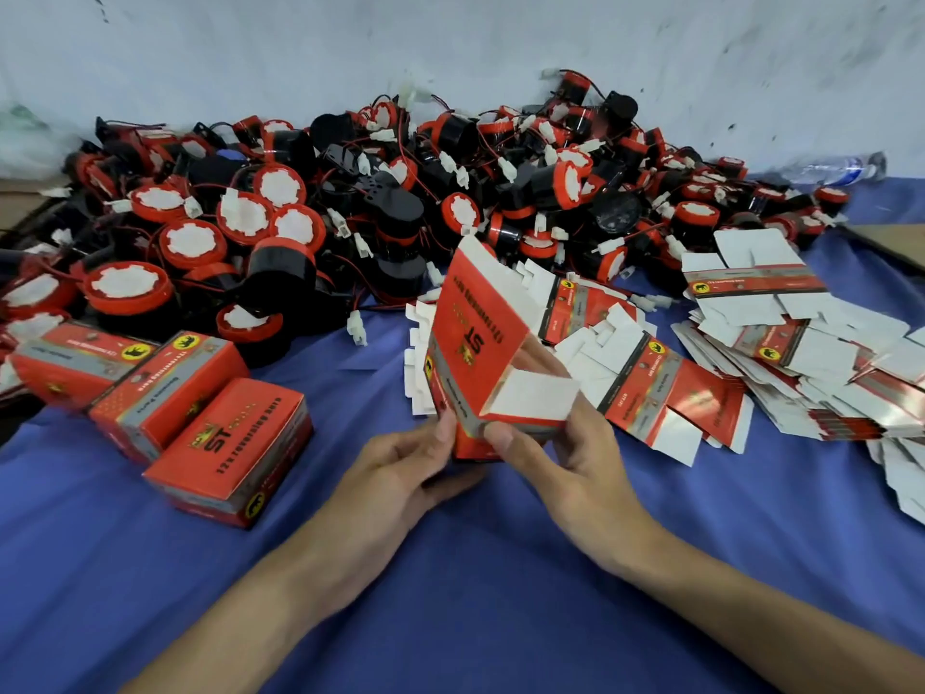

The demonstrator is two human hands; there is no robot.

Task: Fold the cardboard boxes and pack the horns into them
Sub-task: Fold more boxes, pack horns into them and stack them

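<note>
The left hand [400, 463] and the right hand [565, 458] both pinch the near end of a red cardboard box [475, 343], held up above the blue cloth [450, 593] with its white flaps open, and the box hides most of the fingers behind it. The small words on the box are too blurry to read. A big pile of black and red horns [350, 192] lies by the white wall [450, 42], three folded boxes [165, 403] sit to the left, and flat boxes [751, 353] spread out right, cut off at the edge.
</note>
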